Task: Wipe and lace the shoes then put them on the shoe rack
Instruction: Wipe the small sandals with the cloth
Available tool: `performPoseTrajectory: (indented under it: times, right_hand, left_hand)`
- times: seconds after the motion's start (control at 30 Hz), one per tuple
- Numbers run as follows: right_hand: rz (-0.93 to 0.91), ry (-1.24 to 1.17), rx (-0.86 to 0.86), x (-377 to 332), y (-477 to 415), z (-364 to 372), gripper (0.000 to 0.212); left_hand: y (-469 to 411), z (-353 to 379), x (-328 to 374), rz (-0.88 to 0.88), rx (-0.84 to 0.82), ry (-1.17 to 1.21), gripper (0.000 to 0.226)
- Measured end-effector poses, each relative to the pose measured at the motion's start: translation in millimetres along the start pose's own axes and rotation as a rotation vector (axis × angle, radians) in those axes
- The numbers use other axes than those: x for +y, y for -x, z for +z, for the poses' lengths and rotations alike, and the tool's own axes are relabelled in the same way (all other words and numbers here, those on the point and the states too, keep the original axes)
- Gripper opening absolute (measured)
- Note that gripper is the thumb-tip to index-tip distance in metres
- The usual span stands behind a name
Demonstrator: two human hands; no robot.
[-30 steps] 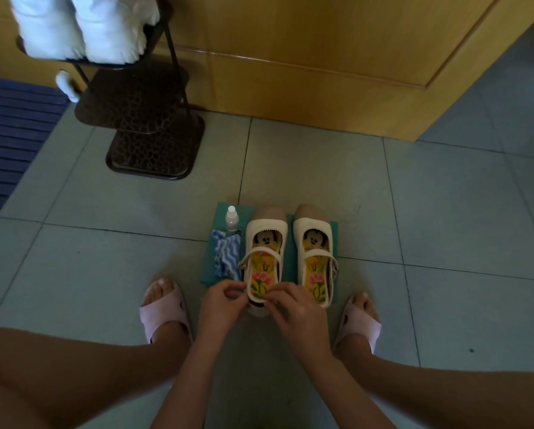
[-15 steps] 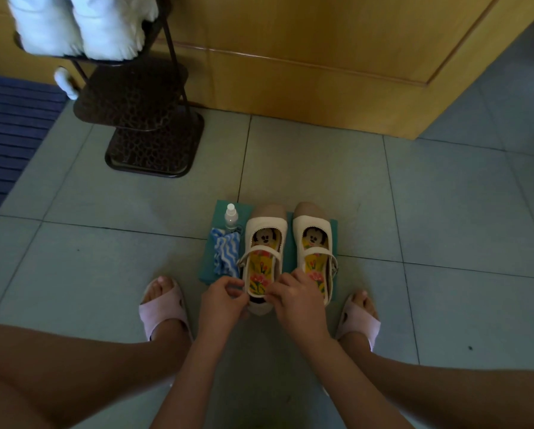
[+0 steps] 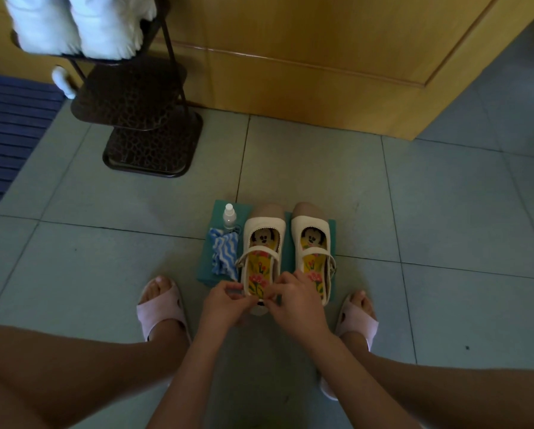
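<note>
Both hands, left hand [image 3: 225, 300] and right hand [image 3: 293, 297], pinch the left shoe [image 3: 261, 258] at its near heel; its long axis runs far.

glossy wooden door [image 3: 290, 41], matt floor tiles [image 3: 445, 196], metal rack [image 3: 148, 140]

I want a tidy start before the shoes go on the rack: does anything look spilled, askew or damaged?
Nothing stands out. Both shoes sit upright side by side on the green mat, with the bottle standing and the striped cloth bunched beside them.

Head view looks steeply down, close above floor [image 3: 445, 212]; forward-facing.
</note>
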State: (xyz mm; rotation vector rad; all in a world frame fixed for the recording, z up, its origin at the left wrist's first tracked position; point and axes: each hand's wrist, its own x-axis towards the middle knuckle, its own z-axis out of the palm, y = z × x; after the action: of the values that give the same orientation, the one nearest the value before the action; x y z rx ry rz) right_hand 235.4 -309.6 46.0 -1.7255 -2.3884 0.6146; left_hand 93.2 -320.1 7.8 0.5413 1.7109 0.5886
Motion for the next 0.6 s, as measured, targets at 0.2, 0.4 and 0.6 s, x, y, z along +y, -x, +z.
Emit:
performPoseTrajectory:
  times: [0.2, 0.4, 0.6]
  right_hand:
    - [0.000, -0.043, 0.056, 5.4, 11.3, 8.1, 0.008]
    - [0.250, -0.353, 0.063, -3.8, 20.7, 2.6, 0.023]
    - [0.707, -0.709, -0.033, -22.4, 11.2, 15.9, 0.024]
  left_hand:
    - [-2.8, 8.8, 3.6, -0.032, 0.046, -0.031, 0.035]
    - [-7.6, 8.4, 11.5, -0.071, 0.030, -0.104, 0.033]
    - [-7.2, 4.7, 10.4, -0.058, 0.013, -0.080, 0.030]
